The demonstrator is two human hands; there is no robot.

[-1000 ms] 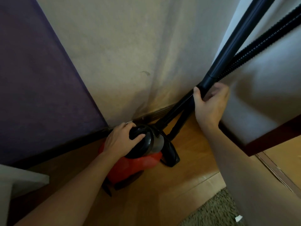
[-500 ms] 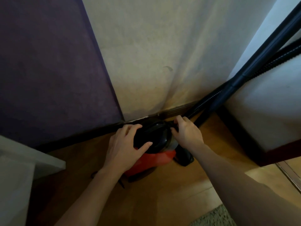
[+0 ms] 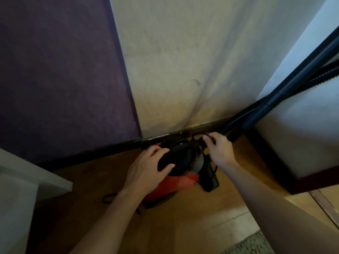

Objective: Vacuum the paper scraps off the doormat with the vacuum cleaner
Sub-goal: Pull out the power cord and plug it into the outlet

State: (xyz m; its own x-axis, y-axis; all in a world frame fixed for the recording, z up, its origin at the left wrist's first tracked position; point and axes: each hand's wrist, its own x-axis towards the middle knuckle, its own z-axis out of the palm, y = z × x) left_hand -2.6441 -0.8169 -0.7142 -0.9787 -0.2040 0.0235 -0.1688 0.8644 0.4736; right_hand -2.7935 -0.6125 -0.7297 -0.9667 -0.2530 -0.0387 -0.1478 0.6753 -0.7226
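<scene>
The red vacuum cleaner (image 3: pixel 176 184) stands on the wooden floor in the wall corner, its black top gripped by the left hand (image 3: pixel 145 169), the right hand (image 3: pixel 220 151) pinching a thin black cord (image 3: pixel 200 134) beside the leaning wand (image 3: pixel 286 90), the doormat (image 3: pixel 256 244) corner at lower right.

Purple panel (image 3: pixel 60 74) left, cream wall (image 3: pixel 183 61) centre, dark baseboard (image 3: pixel 91 153) below. White shelf (image 3: pixel 27 173) at wood floor's (image 3: pixel 183 226) left edge.
</scene>
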